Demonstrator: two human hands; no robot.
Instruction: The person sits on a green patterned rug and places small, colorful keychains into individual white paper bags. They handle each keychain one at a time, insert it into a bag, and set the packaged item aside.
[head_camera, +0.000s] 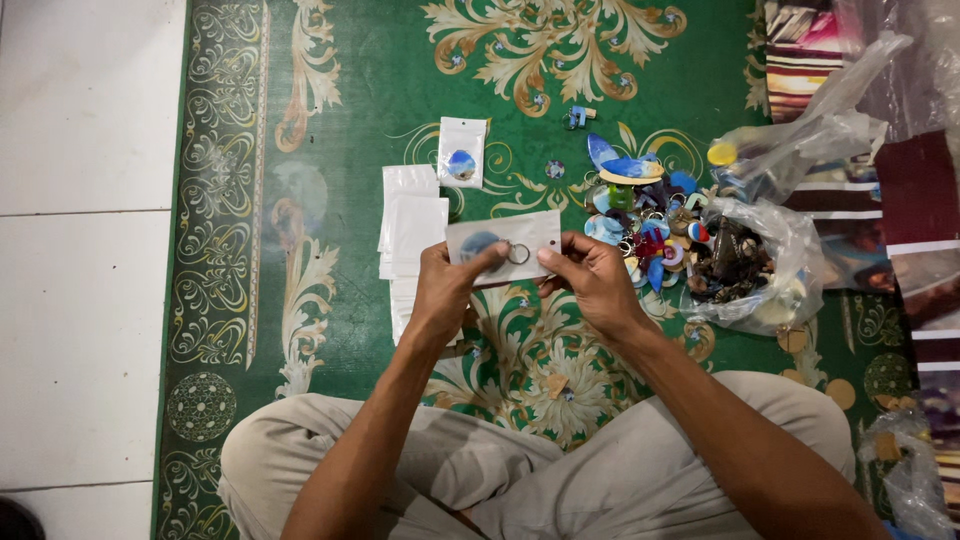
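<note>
Both forearms are bare from the elbow down, with no sleeve, watch or bracelet showing. The left hand (445, 285) and the right hand (595, 280) carry no rings or gloves, and the nails are short. The legs are covered by light beige trousers (500, 470) of soft cloth, creased in loose folds across the lap and knees

- Two hands are counted: left hand (445, 290), right hand (597, 282).
- One small clear pouch (505, 246) with a keychain inside is held.
- One filled pouch (462, 152) is laid apart.
- One stack of empty pouches (412, 225) is seen.
- One pile of keychains (645, 215); number cannot be told.
- Two clear plastic bags (790, 250) are counted beside the pile.
</note>
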